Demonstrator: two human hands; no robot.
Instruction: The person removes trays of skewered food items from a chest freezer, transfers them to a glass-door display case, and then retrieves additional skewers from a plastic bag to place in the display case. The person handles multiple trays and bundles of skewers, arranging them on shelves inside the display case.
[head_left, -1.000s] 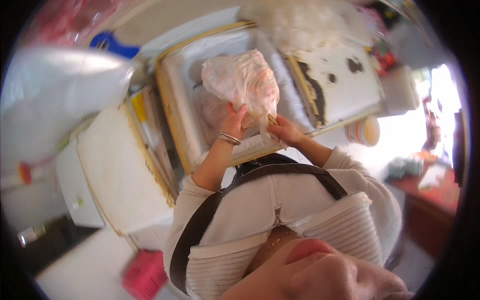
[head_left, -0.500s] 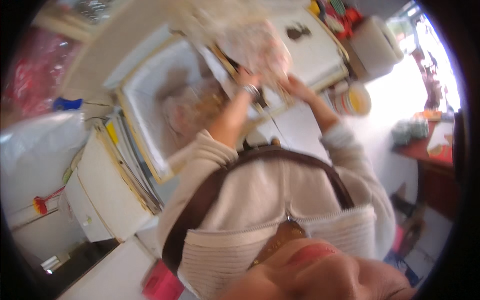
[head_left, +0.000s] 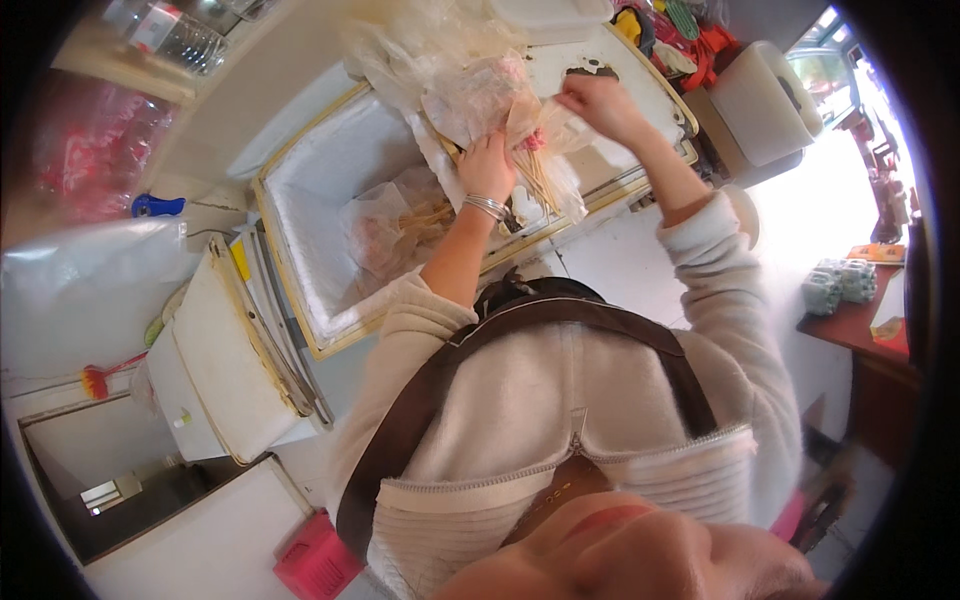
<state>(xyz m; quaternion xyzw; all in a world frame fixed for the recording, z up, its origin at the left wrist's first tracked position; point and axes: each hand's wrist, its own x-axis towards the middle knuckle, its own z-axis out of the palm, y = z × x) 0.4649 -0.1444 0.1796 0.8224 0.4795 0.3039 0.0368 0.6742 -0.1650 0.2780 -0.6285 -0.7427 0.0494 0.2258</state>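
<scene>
A clear plastic bag (head_left: 455, 105) of pink food on thin wooden skewers (head_left: 540, 180) lies at the freezer's middle, on the edge of its closed half. My left hand (head_left: 486, 168), with bangles at the wrist, is closed on the near side of this bag. Up and to the right, my right hand (head_left: 603, 106) is in a pinch, pulling at a thin flap of the plastic. The stick ends point toward me. Down in the open half of the chest freezer (head_left: 300, 190) lies another bag of skewers (head_left: 385, 230), against frosted walls.
A white lid (head_left: 640, 110) covers the freezer's right half. Behind it stands a pale plastic tub (head_left: 550, 15). A white jerrycan (head_left: 765, 105) is at the right, with egg cartons (head_left: 838, 285) on a red table beyond. A raised white panel (head_left: 225, 355) leans at the left.
My right hand has moved up and to the right, away from my left hand, drawing the plastic along. The skewers' stick ends now show between my hands.
</scene>
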